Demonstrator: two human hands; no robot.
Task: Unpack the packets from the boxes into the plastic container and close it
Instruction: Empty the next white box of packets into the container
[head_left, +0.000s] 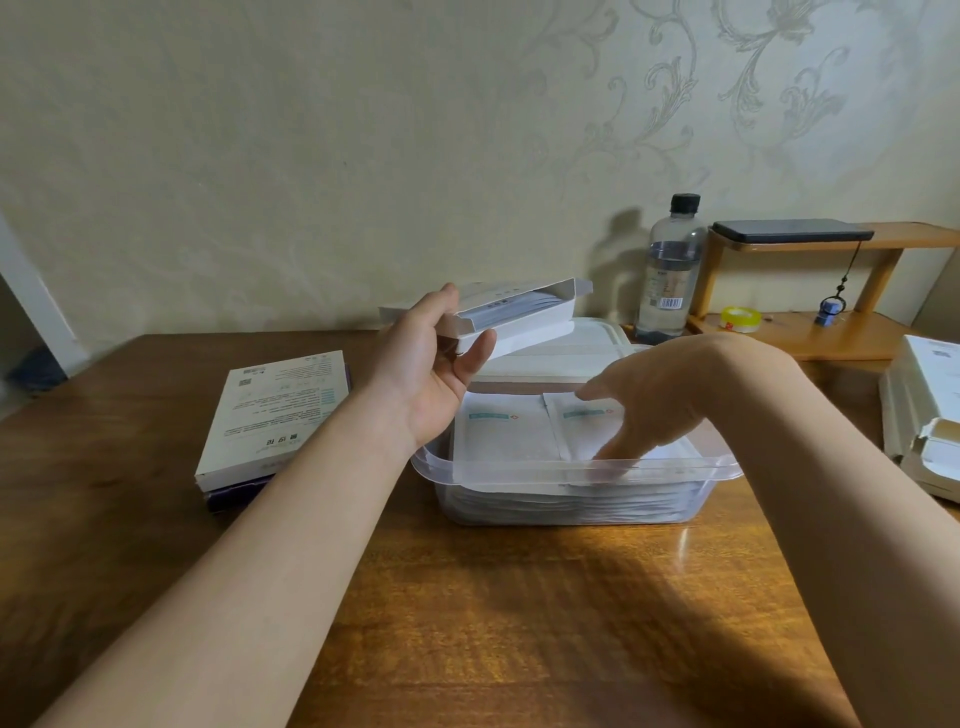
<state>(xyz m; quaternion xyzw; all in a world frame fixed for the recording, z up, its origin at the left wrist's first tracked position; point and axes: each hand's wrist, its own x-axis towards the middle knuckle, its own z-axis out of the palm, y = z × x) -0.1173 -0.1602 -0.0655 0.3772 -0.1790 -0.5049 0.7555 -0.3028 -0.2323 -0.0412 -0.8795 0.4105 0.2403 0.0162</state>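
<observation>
Above the container (571, 470), the light-looking box (514, 317) is pinched at its end by the left hand (431, 374), while limp packets (506, 431) are pressed flat by the right hand (649, 400), fingers straight.

bare left hand (426, 374) and right hand (654, 410) on bare forearms (291, 519).

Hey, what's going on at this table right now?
A person is unpacking packets into a clear plastic container. The left hand holds an open white box above it, with packets apparently still inside. The right hand reaches into the container, fingers resting on the packets lying there. The lid lies behind the container, not yet on. More boxes are stacked on the table at the left.
</observation>
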